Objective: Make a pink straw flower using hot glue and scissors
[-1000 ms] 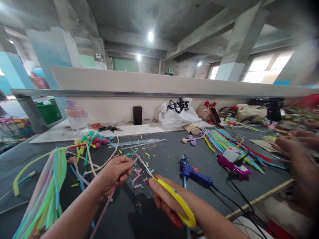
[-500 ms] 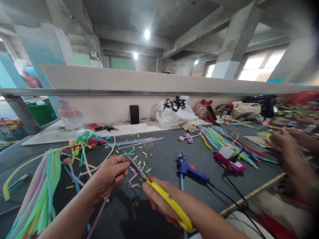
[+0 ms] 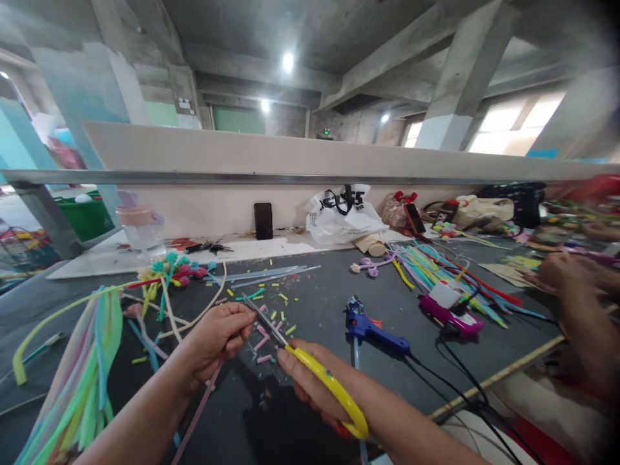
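My left hand (image 3: pixel 220 336) is closed round a thin pink stem (image 3: pixel 201 407) that hangs down from the fist toward the front. Its fingertips touch the blade tips of a pair of scissors (image 3: pixel 329 385) with yellow handles. My right hand (image 3: pixel 314 374) is wrapped round those handles. The blades point up and left, nearly together, against the left fingertips; what lies between them is too small to tell. Short pink and yellow cut pieces (image 3: pixel 264 358) are scattered on the dark table (image 3: pixel 310 300) beside the blades.
Pastel strips (image 3: pixel 82 368) and fuzzy flowers (image 3: pixel 179 268) lie left. A blue glue gun (image 3: pixel 380 336), a magenta glue gun (image 3: pixel 450 316) and coloured stems (image 3: pixel 426 268) are right. Behind stand a cup (image 3: pixel 140 229), a phone (image 3: pixel 263 221) and a white bag (image 3: pixel 339 216). Another person's hands (image 3: pixel 557 271) work far right.
The view has shifted slightly. The scissor handles have swung a little inward and the blades look closer together. The other person's hand has moved slightly.
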The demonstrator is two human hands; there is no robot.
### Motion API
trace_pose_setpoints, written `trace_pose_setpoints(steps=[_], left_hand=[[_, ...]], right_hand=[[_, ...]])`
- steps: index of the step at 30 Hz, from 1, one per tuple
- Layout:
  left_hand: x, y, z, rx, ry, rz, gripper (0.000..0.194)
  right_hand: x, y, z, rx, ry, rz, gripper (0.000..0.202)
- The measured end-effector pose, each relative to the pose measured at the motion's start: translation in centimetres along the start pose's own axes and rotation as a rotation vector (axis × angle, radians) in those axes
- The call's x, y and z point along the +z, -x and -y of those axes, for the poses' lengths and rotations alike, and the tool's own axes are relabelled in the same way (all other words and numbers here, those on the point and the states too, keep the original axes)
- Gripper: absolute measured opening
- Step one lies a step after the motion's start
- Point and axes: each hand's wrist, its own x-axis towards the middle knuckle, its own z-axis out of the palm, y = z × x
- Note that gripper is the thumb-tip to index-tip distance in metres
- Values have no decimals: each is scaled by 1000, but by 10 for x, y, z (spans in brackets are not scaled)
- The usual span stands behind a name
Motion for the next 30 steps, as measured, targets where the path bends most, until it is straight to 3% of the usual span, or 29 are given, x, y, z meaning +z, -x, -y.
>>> trace_pose_setpoints(steps=[7, 12, 20, 25, 30], left_hand=[[1, 1, -5, 4, -2, -2, 27], [1, 4, -9, 22, 5, -16, 28], [-1, -1, -1, 35, 0, 14, 28], [-5, -2, 1, 14, -5, 32, 28], [-5, -3, 1, 10, -7, 37, 29]], right_hand=[[-9, -12, -20, 66, -112, 135, 51], [-15, -4, -18, 62, -145, 199, 51], [-3, 1, -8, -16, -13, 71, 48], [-2, -1, -12, 21, -74, 25, 45], [-5, 2, -8, 43, -67, 64, 42]])
